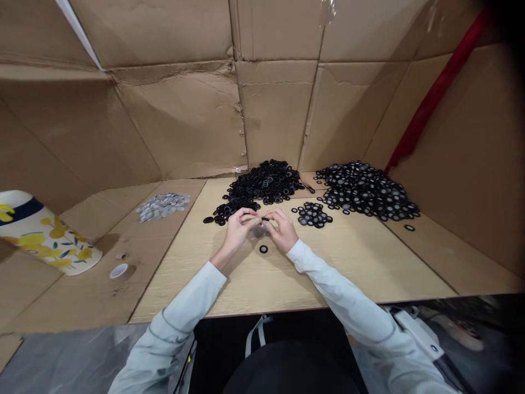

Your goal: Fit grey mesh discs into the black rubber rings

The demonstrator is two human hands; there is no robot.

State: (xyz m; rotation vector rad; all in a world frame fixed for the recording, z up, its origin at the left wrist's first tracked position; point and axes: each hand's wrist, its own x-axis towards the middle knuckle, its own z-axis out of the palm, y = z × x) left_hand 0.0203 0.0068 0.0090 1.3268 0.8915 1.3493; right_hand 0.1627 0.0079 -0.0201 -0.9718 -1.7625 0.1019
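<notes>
My left hand [238, 232] and my right hand [283, 231] meet over the middle of the board, fingers pinched together. Between their fingertips is a small black ring [265, 219], partly covered by the fingers. Below them lie some grey discs [258, 232], mostly hidden by my hands. Nearer to me, one black ring with a pale centre [263, 249] rests flat on the board. Just beyond my left hand spreads a heap of plain black rings [266, 181]. To the right of my right hand sits a small cluster of rings with grey centres [313, 214].
A large heap of grey-centred rings [365, 189] stands at the back right. Pale discs [163, 207] form a pile on the left. A tape roll [118, 271] and a floral-patterned cylinder [53, 235] are farther left. Cardboard walls [279, 109] enclose the board [348, 273].
</notes>
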